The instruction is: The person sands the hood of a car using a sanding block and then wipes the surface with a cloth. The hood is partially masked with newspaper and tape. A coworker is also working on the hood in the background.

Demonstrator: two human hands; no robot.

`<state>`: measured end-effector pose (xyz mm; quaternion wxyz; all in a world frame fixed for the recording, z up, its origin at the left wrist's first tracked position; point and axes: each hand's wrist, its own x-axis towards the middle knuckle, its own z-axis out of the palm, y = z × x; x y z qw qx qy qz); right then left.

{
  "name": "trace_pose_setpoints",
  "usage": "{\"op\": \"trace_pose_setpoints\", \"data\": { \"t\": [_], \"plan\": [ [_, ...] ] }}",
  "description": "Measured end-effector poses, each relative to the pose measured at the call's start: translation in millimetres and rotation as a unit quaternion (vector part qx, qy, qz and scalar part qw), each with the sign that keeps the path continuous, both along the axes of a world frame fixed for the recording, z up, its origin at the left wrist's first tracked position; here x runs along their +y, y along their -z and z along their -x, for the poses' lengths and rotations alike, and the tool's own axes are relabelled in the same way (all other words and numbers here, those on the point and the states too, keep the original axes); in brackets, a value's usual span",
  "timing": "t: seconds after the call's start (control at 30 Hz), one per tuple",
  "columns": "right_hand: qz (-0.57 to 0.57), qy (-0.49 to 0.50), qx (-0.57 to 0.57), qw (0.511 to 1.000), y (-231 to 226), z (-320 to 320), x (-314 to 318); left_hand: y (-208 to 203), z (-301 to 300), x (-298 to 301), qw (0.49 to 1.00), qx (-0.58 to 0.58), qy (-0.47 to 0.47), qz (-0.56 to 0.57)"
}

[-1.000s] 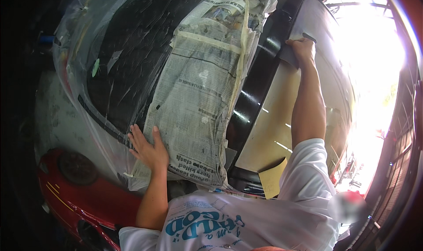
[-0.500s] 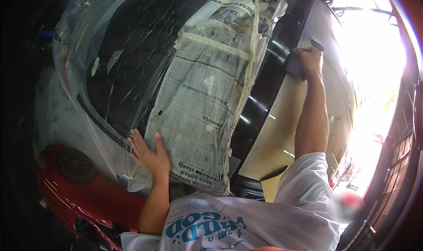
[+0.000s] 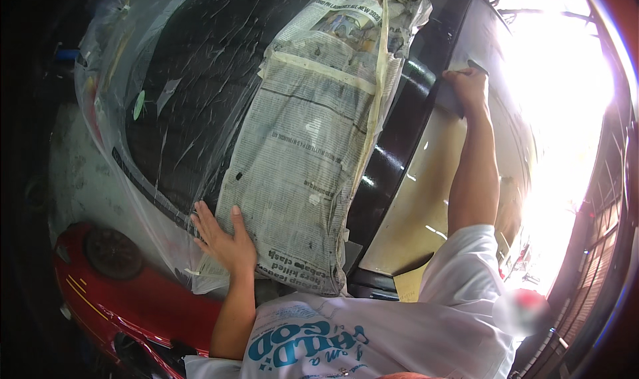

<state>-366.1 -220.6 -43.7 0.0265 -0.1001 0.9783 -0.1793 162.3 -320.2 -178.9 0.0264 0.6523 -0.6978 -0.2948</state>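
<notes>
My right hand (image 3: 468, 88) is closed on what looks like a dark grey sheet of sandpaper (image 3: 450, 101), pressed to a beige-grey car panel (image 3: 416, 192). A dark edge of the sheet shows beyond the knuckles. My left hand (image 3: 227, 241) lies open with fingers spread, at the lower left border of the newspaper masking (image 3: 286, 166) and the clear plastic film (image 3: 180, 246). Strips of masking tape (image 3: 323, 71) cross the newspaper and run along its right side. Between newspaper and beige panel runs a glossy black strip (image 3: 379, 173) of the car body.
Clear plastic covers a dark car window (image 3: 193, 79) at the left. Below left stands a red car (image 3: 153, 306). A yellowish piece of paper or card (image 3: 413, 282) lies by my right sleeve. Bright daylight floods the right side, beside a brick-like wall (image 3: 596, 259).
The right hand has shifted slightly on the panel, and the grey sheet beneath it shows less clearly. My left hand stays in place on the covering. The view has shifted slightly.
</notes>
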Motion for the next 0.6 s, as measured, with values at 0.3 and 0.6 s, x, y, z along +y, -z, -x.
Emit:
{"op": "trace_pose_setpoints", "data": {
  "t": [0.3,0.6],
  "plan": [
    [-0.018,0.037,0.007,0.999,12.9,79.5,-5.7,4.0,-4.0,-0.7,1.000,-0.007,0.012,0.005],
    [-0.051,0.080,0.018,0.995,7.9,135.3,-10.7,4.8,-1.7,-1.8,1.000,0.005,0.013,0.010]
  ]
}}
